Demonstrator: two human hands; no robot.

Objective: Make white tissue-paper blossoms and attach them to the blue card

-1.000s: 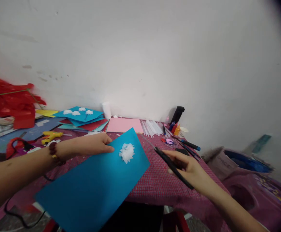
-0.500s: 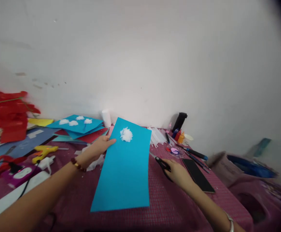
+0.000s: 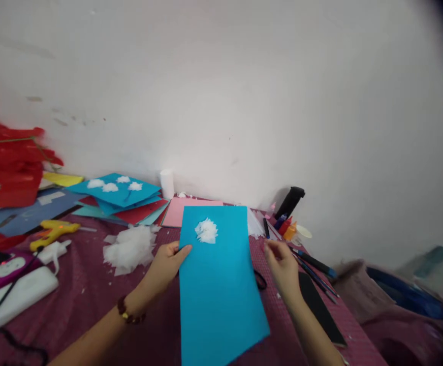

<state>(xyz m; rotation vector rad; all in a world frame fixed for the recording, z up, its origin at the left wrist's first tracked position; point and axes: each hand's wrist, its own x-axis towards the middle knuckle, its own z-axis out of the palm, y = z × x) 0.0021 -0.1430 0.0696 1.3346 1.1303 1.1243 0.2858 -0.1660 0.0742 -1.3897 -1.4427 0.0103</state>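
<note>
My left hand (image 3: pixel 171 262) grips the left edge of a blue card sheet (image 3: pixel 221 295), thumb on the front face. The sheet is held up over the table, with a tuft of white paper petals (image 3: pixel 207 231) on its upper part. To its right, my right hand (image 3: pixel 282 267) is raised with loosely curled fingers and shows nothing in it. Black-handled scissors (image 3: pixel 260 279) lie on the table, mostly hidden behind the sheet. A heap of thin white paper pieces (image 3: pixel 132 249) lies left of my left hand.
At the back left, blue sheets (image 3: pixel 124 195) with white tufts lie stacked. A yellow glue gun (image 3: pixel 56 232) and a white power strip (image 3: pixel 19 297) are on the left. Small paint bottles (image 3: pixel 287 226), pens (image 3: pixel 316 277) and a black flat object (image 3: pixel 320 310) lie right. Pink paper (image 3: pixel 191 206) is behind.
My right hand has let go of the scissors, now on the table, and has risen. The blue sheet has shifted right and turned a little, still in my left hand.
</note>
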